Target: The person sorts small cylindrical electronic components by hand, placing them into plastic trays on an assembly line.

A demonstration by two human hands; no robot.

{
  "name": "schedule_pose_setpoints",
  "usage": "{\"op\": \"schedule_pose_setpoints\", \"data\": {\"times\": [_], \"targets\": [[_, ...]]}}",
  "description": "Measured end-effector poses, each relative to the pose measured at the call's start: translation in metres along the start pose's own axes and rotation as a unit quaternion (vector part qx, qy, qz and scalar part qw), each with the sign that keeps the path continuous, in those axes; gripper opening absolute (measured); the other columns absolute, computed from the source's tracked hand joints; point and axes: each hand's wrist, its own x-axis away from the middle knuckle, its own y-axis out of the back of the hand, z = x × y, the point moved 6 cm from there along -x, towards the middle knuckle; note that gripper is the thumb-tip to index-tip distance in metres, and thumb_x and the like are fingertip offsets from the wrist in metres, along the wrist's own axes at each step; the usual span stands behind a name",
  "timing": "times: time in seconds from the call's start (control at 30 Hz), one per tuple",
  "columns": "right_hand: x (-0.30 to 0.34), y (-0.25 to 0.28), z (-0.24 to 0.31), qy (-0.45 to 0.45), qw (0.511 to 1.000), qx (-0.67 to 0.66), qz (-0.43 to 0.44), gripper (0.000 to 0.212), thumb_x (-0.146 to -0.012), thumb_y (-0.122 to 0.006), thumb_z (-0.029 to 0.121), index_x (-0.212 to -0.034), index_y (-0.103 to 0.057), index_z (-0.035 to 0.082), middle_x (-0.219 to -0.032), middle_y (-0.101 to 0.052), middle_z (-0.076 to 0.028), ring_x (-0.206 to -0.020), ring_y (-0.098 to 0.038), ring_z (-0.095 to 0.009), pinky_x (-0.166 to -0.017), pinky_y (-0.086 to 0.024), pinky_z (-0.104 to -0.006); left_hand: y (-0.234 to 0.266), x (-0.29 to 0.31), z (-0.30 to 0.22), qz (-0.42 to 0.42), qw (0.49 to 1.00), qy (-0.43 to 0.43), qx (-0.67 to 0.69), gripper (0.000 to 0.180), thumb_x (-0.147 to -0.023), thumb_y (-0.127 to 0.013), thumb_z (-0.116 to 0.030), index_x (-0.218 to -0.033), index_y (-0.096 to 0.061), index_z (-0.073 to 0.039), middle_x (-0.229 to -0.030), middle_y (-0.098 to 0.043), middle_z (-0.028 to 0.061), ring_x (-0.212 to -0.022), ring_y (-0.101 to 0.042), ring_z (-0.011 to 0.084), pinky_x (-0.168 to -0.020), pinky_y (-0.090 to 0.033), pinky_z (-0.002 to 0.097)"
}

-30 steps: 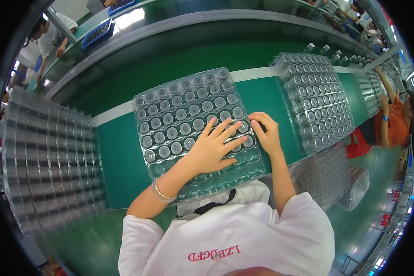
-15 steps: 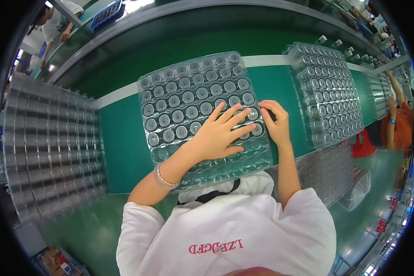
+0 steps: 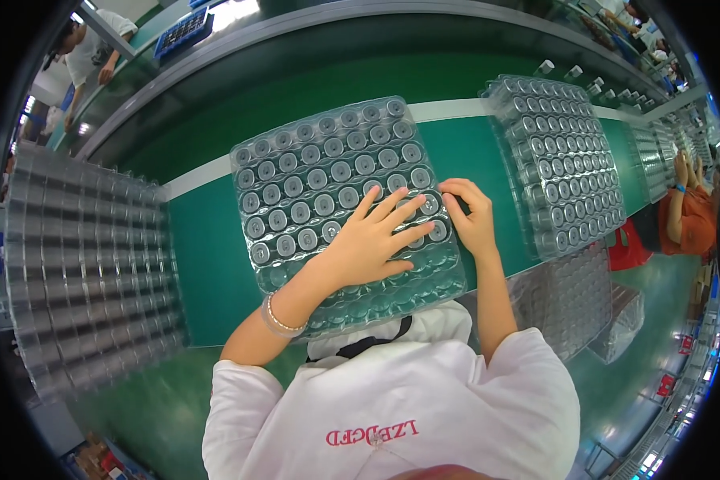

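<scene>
The left hand (image 3: 366, 248) stays spread over the clear blister tray (image 3: 432, 284); the right hand (image 3: 474, 218) stays at its right edge, pinch unclear. Its round parts (image 3: 317, 178) look unchanged, suggesting little progress.

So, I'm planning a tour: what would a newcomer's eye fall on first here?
First, the clear plastic tray of round grey pieces in the middle, with the bare left hand spread over it and the bare right hand at its right edge. Next, the large stack of clear plastic trays on the left, then a co-worker in an orange top at the far right.
</scene>
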Motion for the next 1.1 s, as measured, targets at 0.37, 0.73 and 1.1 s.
{"op": "schedule_pose_setpoints", "data": {"times": [0.37, 0.73, 1.1], "targets": [[-0.0008, 0.0005, 0.0027, -0.002, 1.000, -0.011, -0.011, 0.011, -0.079, -0.060, 0.000, -0.089, -0.064, -0.001, -0.090, -0.064, -0.011, -0.084, -0.061, -0.024, -0.072, -0.048, -0.0311, 0.0061, 0.0029, 0.0036, 0.060, 0.997, -0.016, 0.041, 0.063, -0.069, -0.068, -0.021, -0.129, -0.049, -0.023, -0.146, -0.029, 0.0084, -0.136, -0.022, 0.0333, -0.109, -0.017, 0.0545], [0.0006, 0.0029, 0.0031, 0.017, 1.000, -0.006, -0.009, 0.013, -0.078, -0.060, -0.002, -0.089, -0.065, -0.001, -0.092, -0.064, -0.012, -0.086, -0.062, -0.023, -0.074, -0.048, -0.0298, 0.0079, 0.0029, -0.0009, 0.069, 0.997, -0.030, 0.022, 0.066, -0.067, -0.067, -0.020, -0.130, -0.048, -0.022, -0.146, -0.028, 0.0082, -0.136, -0.022, 0.0342, -0.109, -0.017, 0.0545], [-0.0001, 0.0023, 0.0012, 0.014, 1.000, -0.008, -0.011, 0.011, -0.078, -0.060, -0.001, -0.089, -0.064, -0.001, -0.090, -0.064, -0.012, -0.086, -0.061, -0.024, -0.074, -0.048, -0.0313, 0.0066, 0.0033, 0.0018, 0.072, 0.997, -0.030, 0.025, 0.064, -0.068, -0.067, -0.020, -0.130, -0.048, -0.023, -0.146, -0.028, 0.0082, -0.136, -0.021, 0.0347, -0.109, -0.017, 0.0540]]}}
